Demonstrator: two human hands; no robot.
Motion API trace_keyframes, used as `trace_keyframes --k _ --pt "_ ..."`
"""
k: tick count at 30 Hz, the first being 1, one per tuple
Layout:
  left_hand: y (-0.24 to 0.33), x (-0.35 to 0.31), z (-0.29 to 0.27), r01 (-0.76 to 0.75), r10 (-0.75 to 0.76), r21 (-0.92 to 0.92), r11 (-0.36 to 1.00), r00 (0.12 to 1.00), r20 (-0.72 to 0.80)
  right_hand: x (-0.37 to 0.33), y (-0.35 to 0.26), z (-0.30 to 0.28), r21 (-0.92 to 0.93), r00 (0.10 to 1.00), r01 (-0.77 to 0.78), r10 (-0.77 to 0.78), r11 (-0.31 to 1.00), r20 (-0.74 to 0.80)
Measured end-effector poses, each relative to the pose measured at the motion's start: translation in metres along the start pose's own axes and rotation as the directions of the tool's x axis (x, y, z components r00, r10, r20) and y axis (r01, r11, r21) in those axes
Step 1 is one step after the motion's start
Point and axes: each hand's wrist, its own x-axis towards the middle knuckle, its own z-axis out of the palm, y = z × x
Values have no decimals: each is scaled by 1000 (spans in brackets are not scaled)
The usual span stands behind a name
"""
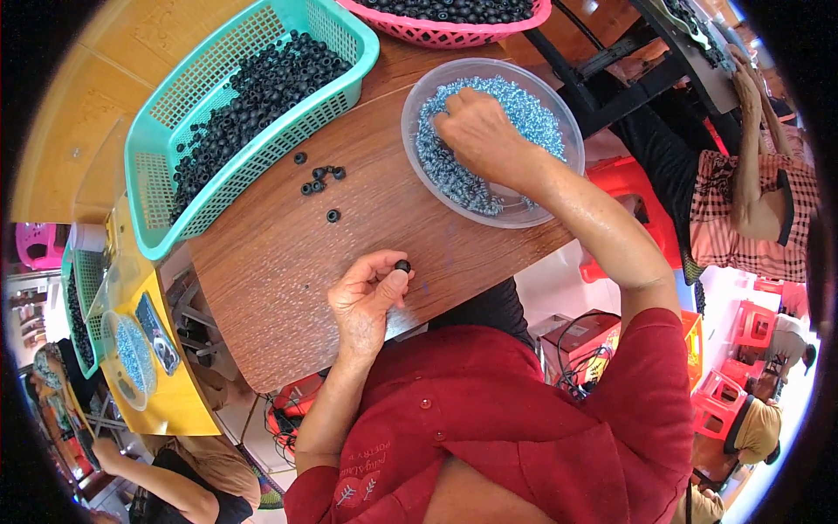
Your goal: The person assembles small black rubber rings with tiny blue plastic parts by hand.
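My left hand [367,293] pinches a small black rubber ring [402,265] between thumb and fingers just above the brown wooden table [279,262]. My right hand [480,131] reaches into a clear plastic bowl [419,92] of small silvery-blue metal screws [454,175], its fingers closed down among them. Several loose black rings [319,181] lie on the table between the bowl and a teal plastic basket [161,131] heaped with more black rings [262,87].
A pink basket [454,35] of black rings stands at the far edge. Another person in a checked shirt [742,210] works at the right. A yellow table [166,384] at the left holds another basket and bowl. Red stools [724,384] stand on the floor.
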Motion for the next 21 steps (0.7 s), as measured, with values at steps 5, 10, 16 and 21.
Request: trace_keyframes --k 5,10,16,21 --pt "-1 -1 -2 -5 5 15 1000 1000 8 -1 -5 -8 5 997 74 -74 997 -6" --pt "0 -2 0 -2 2 15 1000 1000 8 -9 -11 -13 1 997 74 -74 997 -35" --pt "1 -4 -4 13 -13 -34 999 1000 16 -17 -14 -25 142 978 93 -63 985 -201" --pt "20 -6 1 116 -118 -172 978 993 1 -33 -31 -49 409 963 -9 118 912 -243"
